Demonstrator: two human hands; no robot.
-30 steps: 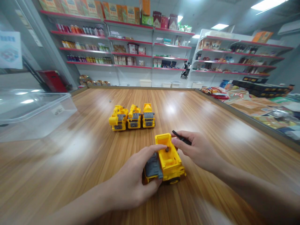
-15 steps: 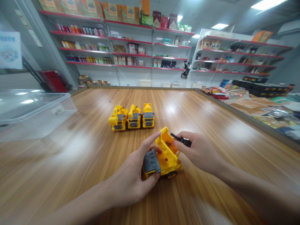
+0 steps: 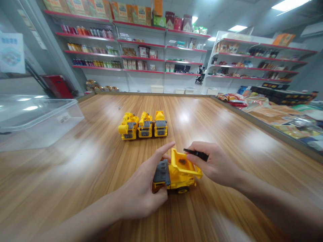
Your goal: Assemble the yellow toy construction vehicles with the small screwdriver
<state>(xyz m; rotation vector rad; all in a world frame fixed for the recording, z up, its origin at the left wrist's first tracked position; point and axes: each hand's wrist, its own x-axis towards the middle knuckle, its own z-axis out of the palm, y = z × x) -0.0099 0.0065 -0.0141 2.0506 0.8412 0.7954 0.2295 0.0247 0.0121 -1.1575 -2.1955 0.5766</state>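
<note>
A yellow toy dump truck [image 3: 178, 179] with a grey cab front stands on the wooden table, its dump bed [image 3: 185, 162] pointing to the right. My left hand [image 3: 143, 185] is wrapped round the cab end, thumb in front and index finger stretched out above it. A slim black tool [image 3: 198, 154] is pinched in my right hand [image 3: 214, 164], just over the far right rim of the bed; its exact kind is unclear. A dark spot shows inside the bed. Whether my right fingertips touch the bed is hard to tell.
Three yellow toy construction vehicles stand in a row beyond my hands: one at left [image 3: 128, 126], one in the middle [image 3: 145, 125], one at right [image 3: 160, 124]. A clear plastic bin [image 3: 42, 122] sits at left. Packaged goods [image 3: 272, 114] lie beyond the table's right edge.
The dump bed has swung down from a steep tilt to a lower position on the truck. My right hand has shifted slightly, still with the black tool. My left hand keeps the cab.
</note>
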